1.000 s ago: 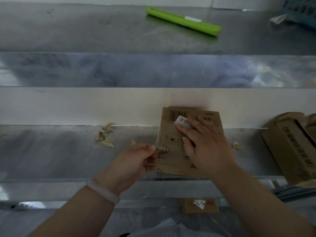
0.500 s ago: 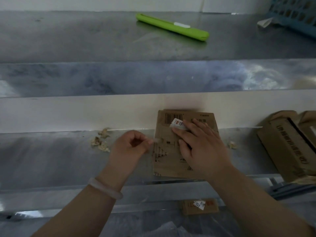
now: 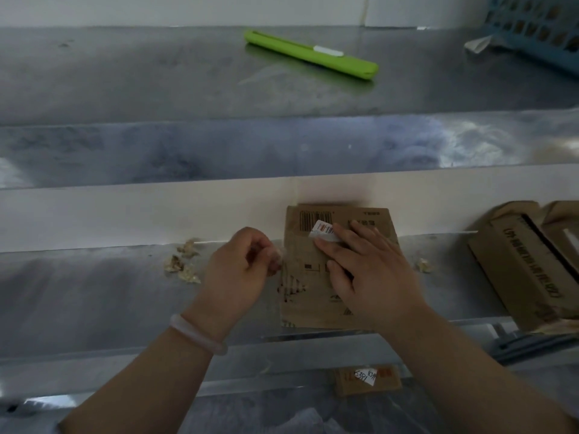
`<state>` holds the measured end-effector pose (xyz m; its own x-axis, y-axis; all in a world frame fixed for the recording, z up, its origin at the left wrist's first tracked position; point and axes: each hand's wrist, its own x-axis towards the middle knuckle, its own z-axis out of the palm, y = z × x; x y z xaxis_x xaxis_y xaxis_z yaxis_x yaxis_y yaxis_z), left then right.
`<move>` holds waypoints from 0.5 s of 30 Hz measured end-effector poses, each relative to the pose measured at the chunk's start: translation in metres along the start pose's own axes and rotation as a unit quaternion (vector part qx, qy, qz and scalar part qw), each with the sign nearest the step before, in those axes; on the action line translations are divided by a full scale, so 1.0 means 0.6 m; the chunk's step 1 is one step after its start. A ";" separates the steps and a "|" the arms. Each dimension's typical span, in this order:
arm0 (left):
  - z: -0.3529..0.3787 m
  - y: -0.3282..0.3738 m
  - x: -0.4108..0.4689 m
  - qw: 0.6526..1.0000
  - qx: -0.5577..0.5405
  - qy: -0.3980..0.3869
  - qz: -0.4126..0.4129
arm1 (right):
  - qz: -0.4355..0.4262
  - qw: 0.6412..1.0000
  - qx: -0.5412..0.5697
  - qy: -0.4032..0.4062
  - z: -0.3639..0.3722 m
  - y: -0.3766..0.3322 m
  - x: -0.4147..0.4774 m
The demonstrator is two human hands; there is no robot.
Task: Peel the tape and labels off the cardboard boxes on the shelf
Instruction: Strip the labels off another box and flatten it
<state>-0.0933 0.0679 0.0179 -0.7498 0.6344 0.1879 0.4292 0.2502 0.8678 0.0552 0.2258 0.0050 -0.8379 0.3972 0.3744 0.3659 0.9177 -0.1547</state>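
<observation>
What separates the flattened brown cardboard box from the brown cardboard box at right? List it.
The flattened box lies flat under the right hand; the right-side box is bulky, untouched. The flattened box bears a white barcode label; the right-side box shows none. Both sit on the metal shelf.

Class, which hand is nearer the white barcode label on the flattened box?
Right hand: its fingers rest against the label. Left hand sits left of the box.

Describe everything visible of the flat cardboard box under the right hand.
The brown cardboard box lies flattened on the metal shelf, far edge at the wall. It shows a barcode, a white label and a torn left side. The right hand presses it; the left hand pinches tape at its left edge.
</observation>
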 end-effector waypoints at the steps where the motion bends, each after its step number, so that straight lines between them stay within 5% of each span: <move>1: 0.005 0.003 0.004 0.996 -0.061 0.017 -0.063 | -0.001 1.000 0.001 0.002 0.000 0.000 -0.001; 4: 0.013 0.013 0.017 0.970 -0.176 0.052 -0.159 | -0.001 1.000 -0.003 -0.004 -0.001 0.000 0.001; 10: 0.010 0.026 0.004 0.968 -0.225 0.036 -0.105 | -0.001 1.000 -0.003 0.006 0.003 0.002 0.001; 15: -0.014 0.017 0.010 0.999 -0.025 -0.037 -0.012 | -0.003 1.000 0.007 0.018 0.003 0.000 0.001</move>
<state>-0.0975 0.0680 0.0317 -0.7201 0.6809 0.1333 0.3834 0.2304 0.8944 0.0538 0.2262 0.0037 -0.8250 0.3915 0.4075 0.3554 0.9201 -0.1646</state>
